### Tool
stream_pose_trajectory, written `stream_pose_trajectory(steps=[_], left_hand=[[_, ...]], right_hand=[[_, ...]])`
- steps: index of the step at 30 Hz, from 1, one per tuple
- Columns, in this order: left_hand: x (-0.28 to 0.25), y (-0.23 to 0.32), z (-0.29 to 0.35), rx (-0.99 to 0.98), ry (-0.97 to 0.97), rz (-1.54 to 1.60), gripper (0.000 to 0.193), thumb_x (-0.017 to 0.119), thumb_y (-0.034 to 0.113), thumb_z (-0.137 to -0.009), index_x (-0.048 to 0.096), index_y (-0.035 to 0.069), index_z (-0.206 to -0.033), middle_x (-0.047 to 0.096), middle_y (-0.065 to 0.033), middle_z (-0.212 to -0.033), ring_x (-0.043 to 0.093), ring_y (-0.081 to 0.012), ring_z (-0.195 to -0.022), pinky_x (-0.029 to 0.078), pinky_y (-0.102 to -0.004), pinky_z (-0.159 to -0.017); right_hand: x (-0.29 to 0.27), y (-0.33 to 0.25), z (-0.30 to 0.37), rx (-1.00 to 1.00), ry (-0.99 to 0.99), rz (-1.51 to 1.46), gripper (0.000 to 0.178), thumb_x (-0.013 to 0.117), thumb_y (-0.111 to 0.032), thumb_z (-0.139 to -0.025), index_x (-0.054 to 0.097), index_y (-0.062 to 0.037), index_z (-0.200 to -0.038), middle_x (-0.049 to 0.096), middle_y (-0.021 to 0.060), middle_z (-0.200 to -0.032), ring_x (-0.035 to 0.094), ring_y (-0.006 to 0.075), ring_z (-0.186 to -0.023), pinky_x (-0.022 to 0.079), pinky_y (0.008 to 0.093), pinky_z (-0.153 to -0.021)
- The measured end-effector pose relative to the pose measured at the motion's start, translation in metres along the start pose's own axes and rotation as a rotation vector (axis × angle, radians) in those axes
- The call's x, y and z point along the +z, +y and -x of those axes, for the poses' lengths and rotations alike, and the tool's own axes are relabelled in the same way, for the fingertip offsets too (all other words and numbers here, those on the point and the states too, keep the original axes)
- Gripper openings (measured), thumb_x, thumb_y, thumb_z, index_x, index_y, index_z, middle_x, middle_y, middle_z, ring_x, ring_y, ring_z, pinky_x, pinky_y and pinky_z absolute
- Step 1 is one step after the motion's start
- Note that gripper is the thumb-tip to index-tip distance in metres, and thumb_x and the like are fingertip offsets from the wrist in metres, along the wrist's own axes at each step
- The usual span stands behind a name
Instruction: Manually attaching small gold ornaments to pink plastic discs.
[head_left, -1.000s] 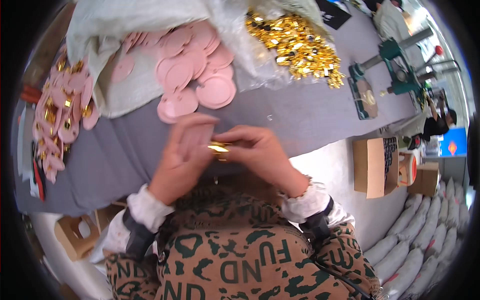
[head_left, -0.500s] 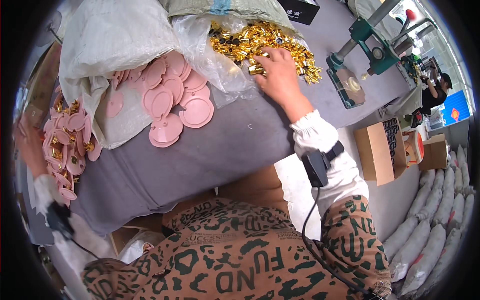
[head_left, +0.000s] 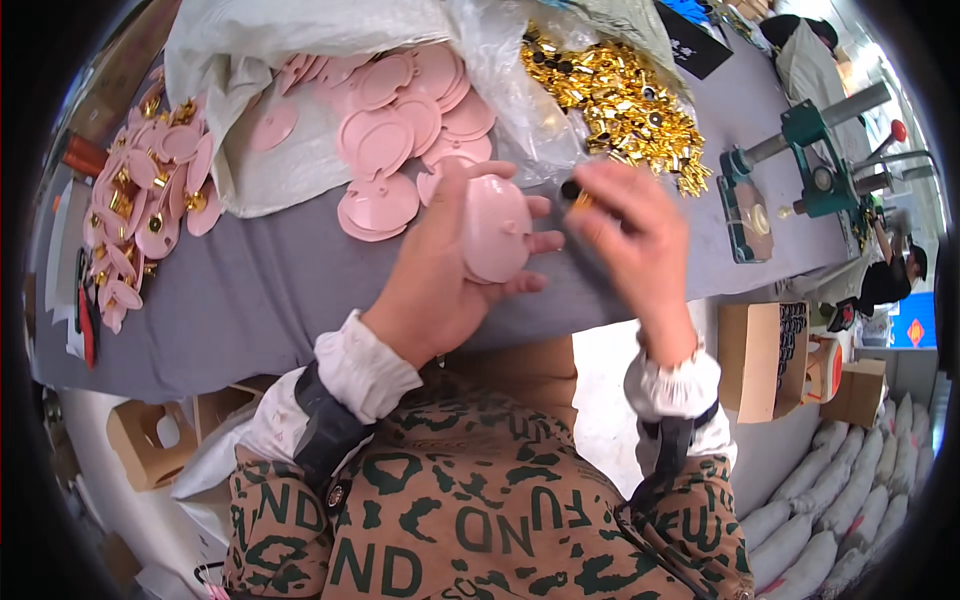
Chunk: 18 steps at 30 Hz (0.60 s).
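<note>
My left hand (head_left: 425,270) holds a smooth pink oval plastic disc (head_left: 497,235) above the front of the table, its face turned up and a small nub near its middle. Just to the right, my right hand (head_left: 645,245), slightly blurred, pinches a small gold fitting with a black end (head_left: 574,192); the two parts are apart. Beyond the hands, a heap of gold fittings (head_left: 640,110) spills out of a clear plastic bag (head_left: 535,140). Loose pink discs (head_left: 375,145) slide from a white woven sack (head_left: 235,180).
At the far left lies a pile of pink discs with gold fittings (head_left: 150,185), near red-handled pliers (head_left: 86,325). A green hand press (head_left: 810,160) stands at right. Cardboard boxes (head_left: 750,365) and white sacks (head_left: 810,500) are on the floor. Another person (head_left: 885,280) is at the far right.
My right hand has left the gold heap and come nearer with a fitting. My left hand has moved from the left pile to the middle and now holds a pink disc.
</note>
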<state>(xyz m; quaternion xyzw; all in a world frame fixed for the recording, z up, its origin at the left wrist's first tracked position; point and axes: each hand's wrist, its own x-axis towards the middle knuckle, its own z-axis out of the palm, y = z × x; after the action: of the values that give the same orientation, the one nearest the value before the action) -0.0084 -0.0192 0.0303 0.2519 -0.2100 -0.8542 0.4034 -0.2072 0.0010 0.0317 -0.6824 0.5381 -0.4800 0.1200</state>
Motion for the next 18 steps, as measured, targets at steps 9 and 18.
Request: stream_pose_trajectory(steps=[9, 18], left_hand=[[-0.001, -0.012, 0.006, 0.099, 0.003, -0.299, 0.057, 0.03, 0.059, -0.1, 0.044, 0.01, -0.126, 0.058, -0.0035, -0.101, 0.057, -0.0118, -0.083, 0.048, -0.0266, -0.063], [-0.04, -0.026, 0.028, 0.611, 0.003, -0.867, 0.039, 0.04, 0.035, -0.104, 0.043, 0.004, -0.128, 0.05, -0.0084, -0.113, 0.048, -0.0106, -0.091, 0.042, -0.0244, -0.076]], right_hand=[[0.02, -0.027, 0.02, -0.239, -0.153, 0.051, 0.026, 0.077, -0.002, -0.072, 0.067, -0.0039, -0.097, 0.067, 0.0116, -0.101, 0.067, 0.0248, -0.08, 0.055, 0.033, -0.069], [0.047, -0.05, 0.028, 0.176, -0.257, -0.333, 0.027, 0.075, 0.0, -0.075, 0.07, -0.0016, -0.102, 0.069, 0.0074, -0.092, 0.067, 0.0161, -0.077, 0.053, 0.028, -0.067]])
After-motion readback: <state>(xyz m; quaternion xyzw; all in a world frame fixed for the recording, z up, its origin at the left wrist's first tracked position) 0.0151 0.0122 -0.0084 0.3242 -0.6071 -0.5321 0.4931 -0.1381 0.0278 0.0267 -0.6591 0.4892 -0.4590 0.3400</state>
